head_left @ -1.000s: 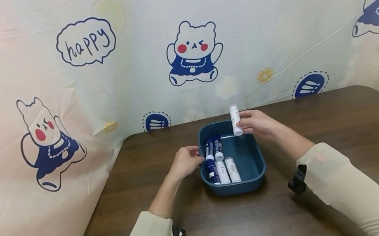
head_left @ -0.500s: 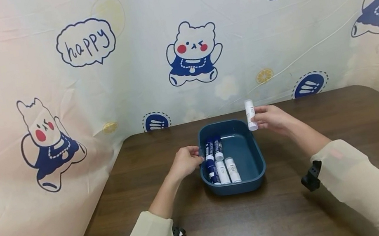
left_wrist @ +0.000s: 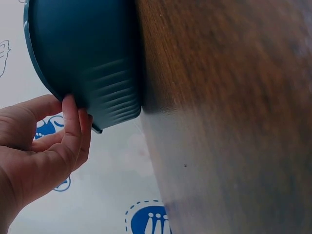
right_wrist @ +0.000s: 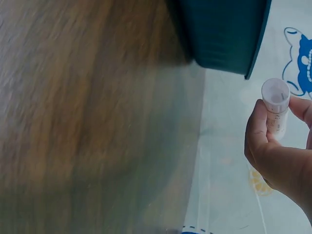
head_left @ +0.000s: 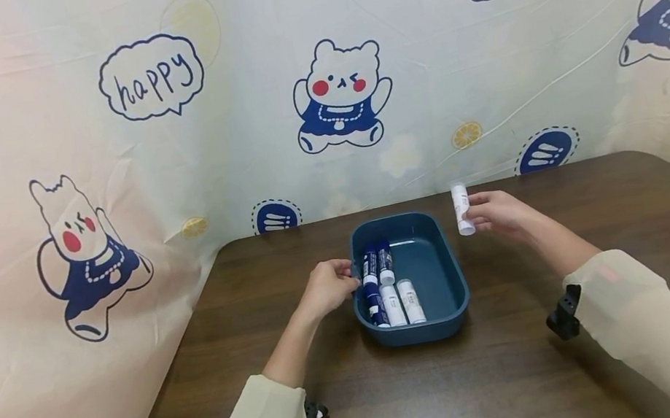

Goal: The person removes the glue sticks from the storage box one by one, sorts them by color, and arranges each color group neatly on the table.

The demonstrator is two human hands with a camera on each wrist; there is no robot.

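My right hand (head_left: 500, 212) holds a white glue stick (head_left: 461, 208) upright between thumb and fingers, in the air just right of the bin's far corner. Its hollow round end faces the camera in the right wrist view, where the glue stick (right_wrist: 276, 109) is pinched. My left hand (head_left: 330, 288) pinches the left rim of the dark teal bin (head_left: 419, 333). In the left wrist view, thumb and fingertips meet at the bin's edge (left_wrist: 41, 78). Inside the bin, several blue-and-white sticks (head_left: 376, 305) and two white sticks (head_left: 411, 301) lie along the left side.
The bin stands on a brown wooden table (head_left: 446, 397). A pale printed cloth (head_left: 419, 76) hangs behind the table and along its left side. Black wrist cameras (head_left: 565, 313) sit at both sleeves.
My right hand has carried the white glue stick rightward, from over the bin to beyond its right rim, and slightly lower at the end. My left hand keeps its place on the rim.
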